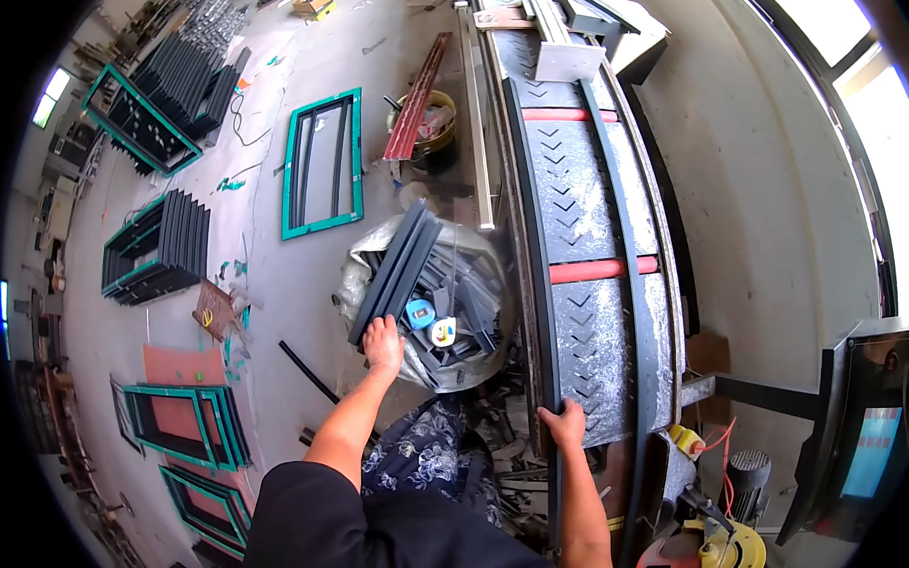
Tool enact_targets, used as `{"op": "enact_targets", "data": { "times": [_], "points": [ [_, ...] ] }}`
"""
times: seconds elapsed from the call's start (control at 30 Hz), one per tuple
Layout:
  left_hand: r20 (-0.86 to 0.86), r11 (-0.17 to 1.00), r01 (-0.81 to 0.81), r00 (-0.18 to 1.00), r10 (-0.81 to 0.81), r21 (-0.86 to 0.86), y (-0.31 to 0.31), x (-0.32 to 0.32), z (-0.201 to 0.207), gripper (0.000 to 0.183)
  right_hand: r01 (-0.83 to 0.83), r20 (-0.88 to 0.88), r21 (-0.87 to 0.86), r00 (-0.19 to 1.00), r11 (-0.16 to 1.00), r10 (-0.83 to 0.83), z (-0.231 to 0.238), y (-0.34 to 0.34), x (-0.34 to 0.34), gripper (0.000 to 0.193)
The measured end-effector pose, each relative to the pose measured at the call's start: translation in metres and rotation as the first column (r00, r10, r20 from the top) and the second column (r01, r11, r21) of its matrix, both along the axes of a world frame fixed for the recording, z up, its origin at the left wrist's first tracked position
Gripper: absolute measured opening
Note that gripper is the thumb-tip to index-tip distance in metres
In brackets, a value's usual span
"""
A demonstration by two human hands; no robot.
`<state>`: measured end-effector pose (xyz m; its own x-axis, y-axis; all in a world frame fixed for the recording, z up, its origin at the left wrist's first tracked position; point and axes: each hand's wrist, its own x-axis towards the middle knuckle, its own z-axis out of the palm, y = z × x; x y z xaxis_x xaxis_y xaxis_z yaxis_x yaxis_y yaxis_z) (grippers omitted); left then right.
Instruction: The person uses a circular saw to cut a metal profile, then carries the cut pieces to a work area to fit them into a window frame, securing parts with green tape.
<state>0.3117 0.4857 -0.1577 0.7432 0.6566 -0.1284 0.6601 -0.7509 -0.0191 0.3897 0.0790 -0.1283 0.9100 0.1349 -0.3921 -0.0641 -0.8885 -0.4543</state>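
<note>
My left hand [383,346] has its fingers closed on the near end of some short dark grey profiles [400,267]. These lie side by side on top of a white sack [357,271] filled with grey offcuts. Right beside that hand sit a blue tape measure [419,314] and a white tape measure [442,331]. My right hand [565,425] grips a long dark profile [532,237] that runs along the left side of a machine bed [598,334]. Some of its fingers are hidden behind the profile.
Red rollers [605,270] cross the bed, and another dark strip [630,280] lies along it. A yellow-and-red round-bodied saw [710,558] and a screen [871,451] stand at right. Green-edged frames [324,164] lie on the floor at left. A bucket [438,133] holds scraps.
</note>
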Motion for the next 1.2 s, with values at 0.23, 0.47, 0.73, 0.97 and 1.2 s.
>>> {"op": "enact_targets", "data": {
  "times": [0.23, 0.47, 0.73, 0.97, 1.2],
  "points": [
    [-0.038, 0.979, -0.159, 0.986, 0.165, 0.129, 0.014, 0.001, -0.042, 0.048, 0.231, -0.014, 0.295, 0.971, 0.927, -0.238, 0.01, -0.019, -0.047, 0.032],
    [0.124, 0.891, -0.292, 0.928, 0.352, -0.347, -0.014, 0.01, -0.01, 0.045, 0.258, 0.067, 0.233, 0.958, 0.938, -0.28, 0.067, -0.037, -0.128, 0.031],
    [0.218, 0.829, -0.18, 0.916, 0.338, -0.529, -0.028, -0.064, 0.051, 0.041, 0.103, 0.347, 0.445, 0.896, 0.89, -0.277, 0.1, -0.013, -0.184, 0.026],
    [0.264, 0.841, -0.151, 0.908, 0.326, -0.519, -0.014, -0.151, 0.053, 0.025, -0.029, 0.26, 0.54, 0.956, 0.841, -0.134, 0.095, 0.074, -0.157, 0.018],
    [0.387, 0.864, -0.041, 0.883, 0.266, -0.502, 0.01, -0.197, 0.06, 0.024, 0.066, 0.108, 0.595, 0.981, 0.801, -0.162, 0.039, 0.129, -0.161, 0.016]
  ]
}}
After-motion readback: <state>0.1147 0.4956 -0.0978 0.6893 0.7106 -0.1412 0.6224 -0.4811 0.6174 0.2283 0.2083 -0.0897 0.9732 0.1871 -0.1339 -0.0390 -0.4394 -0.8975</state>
